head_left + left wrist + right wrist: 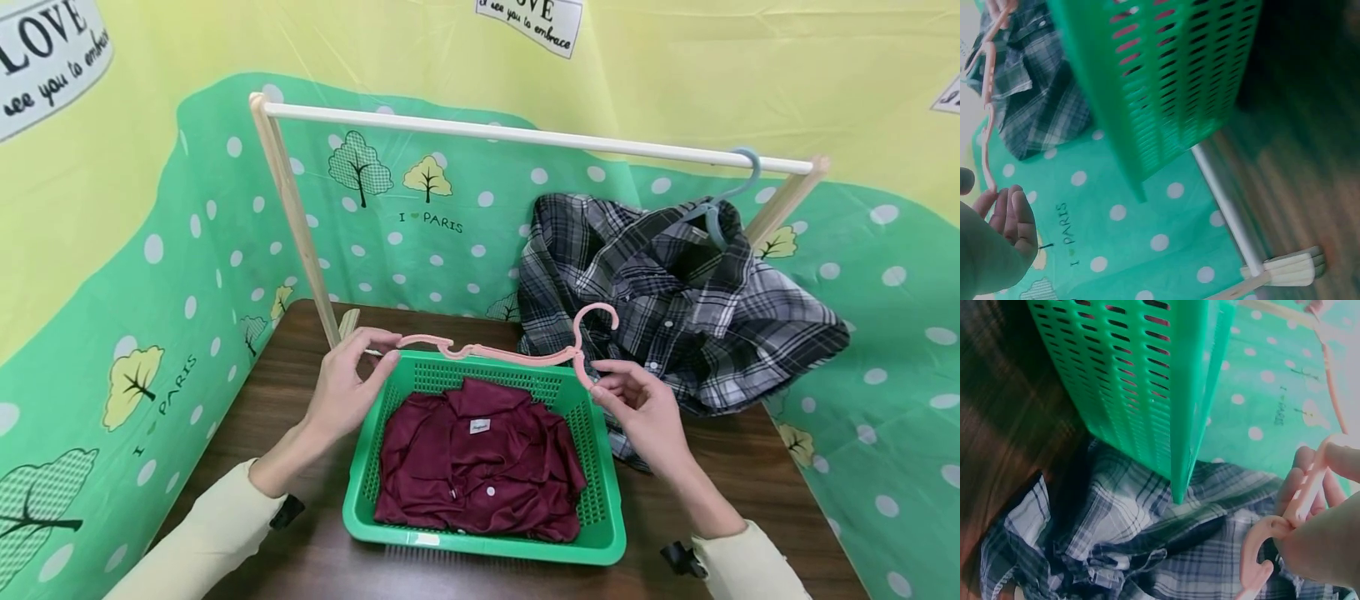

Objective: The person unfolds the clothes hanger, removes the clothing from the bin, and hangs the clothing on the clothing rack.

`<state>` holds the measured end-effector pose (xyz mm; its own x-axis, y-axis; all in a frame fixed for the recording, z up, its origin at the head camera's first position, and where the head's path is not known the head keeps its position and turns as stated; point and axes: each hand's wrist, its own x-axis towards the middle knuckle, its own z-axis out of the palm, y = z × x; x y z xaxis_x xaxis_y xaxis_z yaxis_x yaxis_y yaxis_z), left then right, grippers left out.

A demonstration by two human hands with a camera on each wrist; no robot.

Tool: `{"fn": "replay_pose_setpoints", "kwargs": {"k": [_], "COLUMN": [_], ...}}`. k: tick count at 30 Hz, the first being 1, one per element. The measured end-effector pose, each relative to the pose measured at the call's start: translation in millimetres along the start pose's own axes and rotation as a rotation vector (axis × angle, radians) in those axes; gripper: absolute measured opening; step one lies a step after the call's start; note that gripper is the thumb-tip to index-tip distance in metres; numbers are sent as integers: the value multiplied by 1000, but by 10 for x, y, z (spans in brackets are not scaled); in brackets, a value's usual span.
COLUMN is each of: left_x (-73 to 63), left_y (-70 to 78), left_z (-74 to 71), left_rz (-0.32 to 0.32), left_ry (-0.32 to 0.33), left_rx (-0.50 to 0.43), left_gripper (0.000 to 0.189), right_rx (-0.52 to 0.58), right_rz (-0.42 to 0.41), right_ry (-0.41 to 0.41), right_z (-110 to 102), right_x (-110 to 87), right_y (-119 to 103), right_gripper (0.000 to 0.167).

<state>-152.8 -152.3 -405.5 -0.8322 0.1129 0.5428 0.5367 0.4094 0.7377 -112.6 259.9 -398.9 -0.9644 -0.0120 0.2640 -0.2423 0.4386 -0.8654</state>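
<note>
A pink clothes hanger (517, 358) is held up above the back rim of a green basket (483, 552), its hook pointing upward. My left hand (347, 379) pinches the hanger's left end between thumb and fingers. The hanger's other end is in the grip of my right hand (643, 414), just below the hook. In the right wrist view, the right fingers (1335, 487) lie about the pink plastic. Below both hands, a folded maroon shirt (517, 475) lies in the basket, collar toward the back, with a white label at its neck.
Behind the basket stands a rack with a white rail (465, 127) on wooden end posts (296, 217). A plaid shirt (637, 283) hangs from it at the right on a blue hanger (711, 215). Patterned cloth (450, 275) encloses the dark wooden table (247, 417).
</note>
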Motion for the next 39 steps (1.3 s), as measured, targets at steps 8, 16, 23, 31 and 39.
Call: {"fn": "replay_pose_setpoints", "kwargs": {"k": [8,16,23,31,39], "left_x": [-77,-142,-248,-340,-383], "left_y": [-70,-101,-108,-127,-102], "left_z": [38,78,197,334,408], "left_rz": [5,-84,-131,-32,71], "left_ry": [-18,-109,-389,-711,-952], "left_rx": [-2,19,79,110,206], "left_gripper": [17,37,34,29,35], "right_rx": [-19,-28,3,10,16], "right_rz": [13,17,4,-19,-22], "right_ry": [-12,15,18,21,14], "right_z": [-36,-57,-64,-44,-46], "right_x": [-2,6,6,-8,-26], "right_y": [11,-25,-42,-54,-37], "right_gripper": [32,34,33,33,32]}}
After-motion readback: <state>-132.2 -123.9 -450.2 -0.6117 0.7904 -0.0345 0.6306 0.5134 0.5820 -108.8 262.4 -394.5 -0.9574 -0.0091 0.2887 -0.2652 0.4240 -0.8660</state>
